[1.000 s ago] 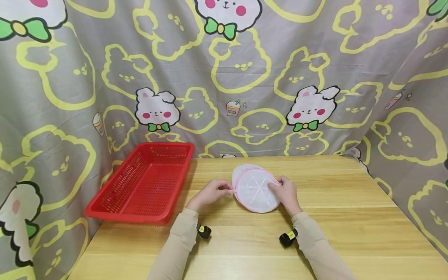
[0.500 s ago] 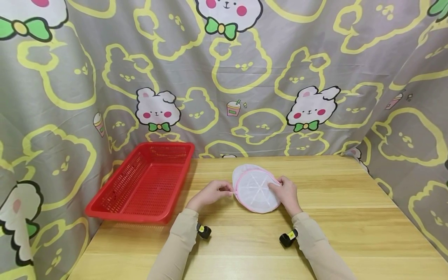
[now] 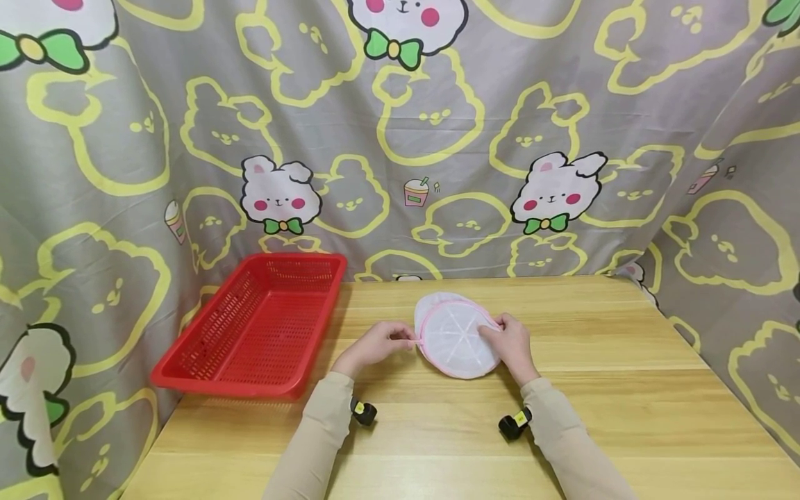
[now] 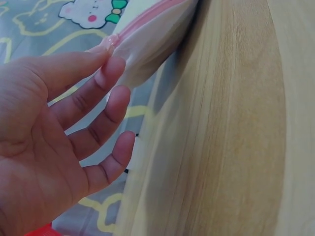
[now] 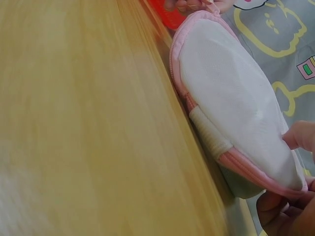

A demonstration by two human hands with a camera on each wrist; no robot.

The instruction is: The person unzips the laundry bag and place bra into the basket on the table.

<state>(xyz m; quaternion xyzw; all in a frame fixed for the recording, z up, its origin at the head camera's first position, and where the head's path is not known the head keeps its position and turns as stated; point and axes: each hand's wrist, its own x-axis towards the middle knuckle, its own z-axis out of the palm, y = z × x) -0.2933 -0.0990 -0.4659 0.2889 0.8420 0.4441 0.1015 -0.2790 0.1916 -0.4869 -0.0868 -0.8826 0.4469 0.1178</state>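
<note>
A round white mesh laundry bag point(image 3: 459, 347) with a pink zipped edge is held over the wooden table. My left hand point(image 3: 378, 342) pinches a small pink tab at the bag's left edge between thumb and index finger. The other left fingers point(image 4: 110, 164) are spread, loosely bent, in the left wrist view. On the opposite side, my right hand point(image 3: 512, 346) grips the rim, its thumb on the white top and fingers beneath. In the right wrist view, a cream fabric band point(image 5: 210, 132) interrupts the bag's pink border point(image 5: 246, 167). What lies inside, if anything, cannot be seen.
To the left stands a red perforated plastic basket point(image 3: 325, 326) with nothing visible in it. Underneath everything is a wooden table point(image 3: 625, 389). Grey cartoon-printed curtains point(image 3: 437, 125) hang behind it and on both sides.
</note>
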